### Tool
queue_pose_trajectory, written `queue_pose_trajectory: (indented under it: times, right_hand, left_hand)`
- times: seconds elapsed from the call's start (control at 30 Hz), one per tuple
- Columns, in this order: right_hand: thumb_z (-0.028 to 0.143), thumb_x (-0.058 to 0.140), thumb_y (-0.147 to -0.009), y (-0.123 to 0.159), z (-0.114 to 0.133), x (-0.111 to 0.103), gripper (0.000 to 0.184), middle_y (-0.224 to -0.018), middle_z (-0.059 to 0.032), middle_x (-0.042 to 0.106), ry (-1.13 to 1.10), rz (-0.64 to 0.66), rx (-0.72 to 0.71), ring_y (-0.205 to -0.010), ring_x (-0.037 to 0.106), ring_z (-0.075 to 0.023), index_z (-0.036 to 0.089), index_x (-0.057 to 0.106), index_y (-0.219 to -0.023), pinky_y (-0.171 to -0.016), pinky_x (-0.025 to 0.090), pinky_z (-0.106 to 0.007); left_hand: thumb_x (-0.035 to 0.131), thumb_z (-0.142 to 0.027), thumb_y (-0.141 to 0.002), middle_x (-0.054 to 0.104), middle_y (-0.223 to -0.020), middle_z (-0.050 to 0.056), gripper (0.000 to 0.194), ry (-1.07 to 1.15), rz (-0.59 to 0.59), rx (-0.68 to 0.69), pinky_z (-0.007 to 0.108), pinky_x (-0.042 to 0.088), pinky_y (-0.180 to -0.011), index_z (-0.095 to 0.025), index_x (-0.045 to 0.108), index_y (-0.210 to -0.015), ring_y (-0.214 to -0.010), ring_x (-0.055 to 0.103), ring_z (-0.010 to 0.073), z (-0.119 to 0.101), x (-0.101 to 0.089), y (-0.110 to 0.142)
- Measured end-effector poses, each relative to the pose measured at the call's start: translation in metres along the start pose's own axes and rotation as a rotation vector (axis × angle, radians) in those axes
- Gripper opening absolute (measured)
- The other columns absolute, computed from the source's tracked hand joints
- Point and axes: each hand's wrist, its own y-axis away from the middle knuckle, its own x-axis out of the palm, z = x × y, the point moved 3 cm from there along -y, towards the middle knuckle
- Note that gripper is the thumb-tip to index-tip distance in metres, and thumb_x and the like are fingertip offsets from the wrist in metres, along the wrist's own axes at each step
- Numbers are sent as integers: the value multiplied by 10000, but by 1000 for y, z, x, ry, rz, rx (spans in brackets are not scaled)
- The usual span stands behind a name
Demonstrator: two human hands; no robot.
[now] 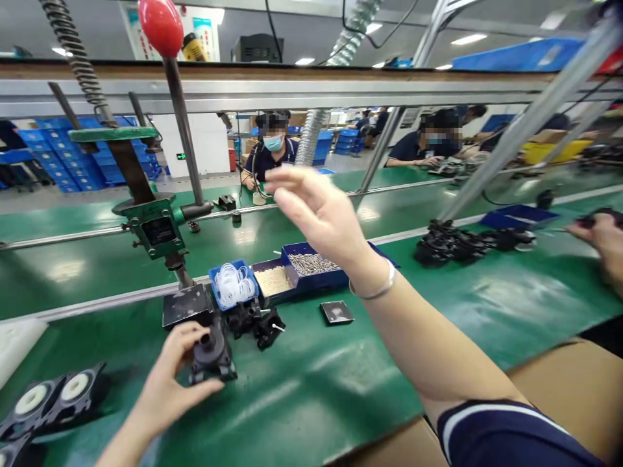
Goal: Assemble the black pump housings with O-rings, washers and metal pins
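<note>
My left hand (pixel 168 383) has its fingers and thumb around a black plastic housing (pixel 212 353) with a round spout on top, in front of the arbor press (pixel 158 227). The press's dark metal base block (pixel 187 306) is just behind the housing. My right hand (pixel 324 217), slightly blurred, is raised over the bins with its fingers stretched out and nothing visible in it. Below it sits a blue bin of small metal pins (pixel 311 263). Beside that are a tray of small pale pieces (pixel 273 280) and a blue bin of white rings (pixel 234 284).
The press lever has a red knob (pixel 161 27). Black parts (pixel 267 329) and a small dark block (pixel 337 312) lie on the green table. Black frames with white discs (pixel 53 397) are at left. A co-worker's hand (pixel 606 243) is at right, near piled black parts (pixel 440 243).
</note>
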Motion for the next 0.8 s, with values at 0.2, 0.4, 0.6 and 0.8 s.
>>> queue_pose_trajectory:
  times: [0.2,0.4,0.6,0.8]
  right_hand:
    - [324,685,-915,47,-162,-23,214,-974,-133,736,837,720,642,-957,706,-250,113,717,-934,-870,547,-350]
    - [355,619,-972,77,-215,-22,298,-1214,-86,644,837,775,676,-1043,654,-217,164,628,-1200,-893,565,-415]
    - [357,614,-975,81,-229,-26,300,-1197,-84,649,761,718,673,-1019,659,-215,155,629,-1195,-878,571,-409]
    - [362,612,-976,81,-230,-27,266,-1130,-70,673,668,622,671,-954,671,-192,150,653,-1132,-839,580,-375]
  left_hand:
    - [763,-348,-802,485,-1382,133,554,23,173,-98,464,499,-1055,-319,567,-1319,-1312,539,308,15,86,34]
    - [616,-350,-920,514,-1344,134,399,89,248,-39,400,512,-1030,-333,588,-1318,-1279,560,270,10,84,22]
    - [657,-351,-897,551,-1312,133,393,67,266,-26,410,505,-1037,-342,629,-1289,-1251,588,270,6,80,15]
    - [660,-333,-895,585,-1273,124,415,-5,236,60,377,545,-988,-351,615,-1307,-1185,639,255,5,82,15]
